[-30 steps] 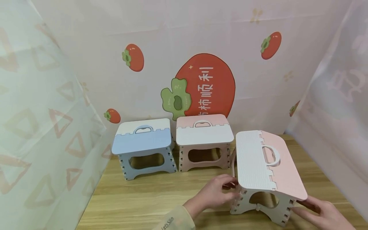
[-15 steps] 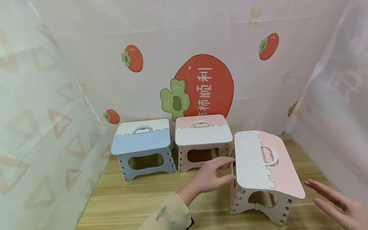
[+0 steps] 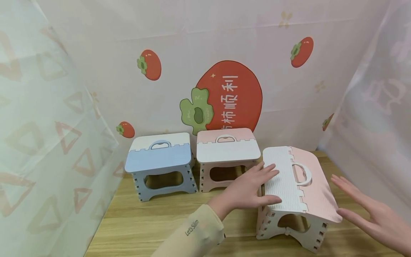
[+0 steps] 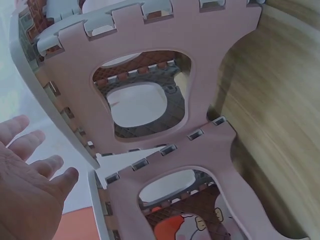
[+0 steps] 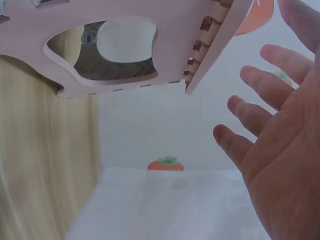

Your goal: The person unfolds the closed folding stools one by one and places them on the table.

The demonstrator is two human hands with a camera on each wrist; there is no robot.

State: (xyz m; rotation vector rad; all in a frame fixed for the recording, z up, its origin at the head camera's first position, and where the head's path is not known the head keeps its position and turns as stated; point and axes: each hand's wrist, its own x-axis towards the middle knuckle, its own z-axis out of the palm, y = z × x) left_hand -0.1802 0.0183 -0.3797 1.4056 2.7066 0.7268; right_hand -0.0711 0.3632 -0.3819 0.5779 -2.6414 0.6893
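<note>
A folding step stool (image 3: 316,187) with a white and pink top stands at the right. Its pink half slopes down to the right from the jagged seam, where a white carry handle (image 3: 303,175) stands up. My left hand (image 3: 242,187) overlaps the white half from the left, fingers spread and nearly straight. On the far side my right hand (image 3: 374,216) has its fingers extended, fingertips right at the pink edge. The left wrist view shows the stool's pink leg panel (image 4: 210,45) beside my left hand (image 4: 30,185). In the right wrist view, my right hand (image 5: 280,125) faces another leg panel (image 5: 175,50).
A pink and white stool (image 3: 229,151) and a blue and white stool (image 3: 158,159) stand upright along the back of the wooden table (image 3: 154,221). Patterned cloth (image 3: 170,100) hangs behind and at both sides.
My left hand has risen from the stool's lower left corner to over its white top. My right hand let go of the lower right corner, drew away, then came back higher along the pink edge.
</note>
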